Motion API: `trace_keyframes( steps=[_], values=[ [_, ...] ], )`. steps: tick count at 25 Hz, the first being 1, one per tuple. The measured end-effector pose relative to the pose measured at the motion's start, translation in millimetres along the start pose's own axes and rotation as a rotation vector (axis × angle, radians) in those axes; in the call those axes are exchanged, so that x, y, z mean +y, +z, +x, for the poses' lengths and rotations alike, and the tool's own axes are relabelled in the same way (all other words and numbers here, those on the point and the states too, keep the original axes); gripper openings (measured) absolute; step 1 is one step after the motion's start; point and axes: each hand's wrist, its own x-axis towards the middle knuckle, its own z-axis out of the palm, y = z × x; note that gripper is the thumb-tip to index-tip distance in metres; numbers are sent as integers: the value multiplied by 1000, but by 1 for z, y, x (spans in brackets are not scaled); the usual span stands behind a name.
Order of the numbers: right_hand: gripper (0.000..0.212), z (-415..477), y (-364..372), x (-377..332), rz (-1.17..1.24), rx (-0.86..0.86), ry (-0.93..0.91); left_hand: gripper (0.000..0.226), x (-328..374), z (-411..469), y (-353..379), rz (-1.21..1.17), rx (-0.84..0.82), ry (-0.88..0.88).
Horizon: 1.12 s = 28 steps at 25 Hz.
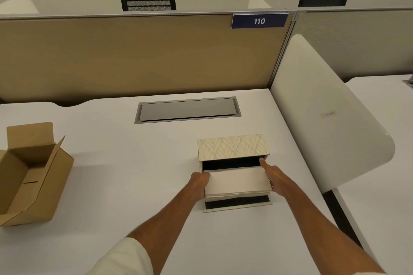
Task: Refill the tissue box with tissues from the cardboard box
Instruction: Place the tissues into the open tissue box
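Step in hand: as the stack goes in, the person slides the cream-white pile of folded tissues [237,182] into the open side of the leaf-patterned rectangular tissue box [232,146] on the white desk [134,163].
Left hand [199,182]: fingers curled, gripping the stack's left edge.
Right hand [273,177]: clasping the right edge, forefinger pointing into the opening.
Advice: keep the stack level and push evenly, so the sheets clear the dark rim.
Brown cardboard box [33,176]: open, well apart at left.

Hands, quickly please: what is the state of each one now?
Left hand: closed on the tissue stack, left side.
Right hand: pressed on the stack's right side, index finger extended toward the tissue box.
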Motion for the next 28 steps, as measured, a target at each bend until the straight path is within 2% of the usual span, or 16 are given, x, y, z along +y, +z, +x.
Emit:
trace_keyframes(
  steps=[13, 21, 28],
  values=[
    [88, -11, -2, 0, 32, -27, 20, 50, 0, -4, 1, -75, -23, 3],
    [81, -13, -3, 1, 45, -27, 27, 58, -1, -7, 1, -78, -10, 0],
    [53, -16, -8, 3, 150, -35, 79, 62, 0, -12, 2, -131, -14, -11]
  ],
)
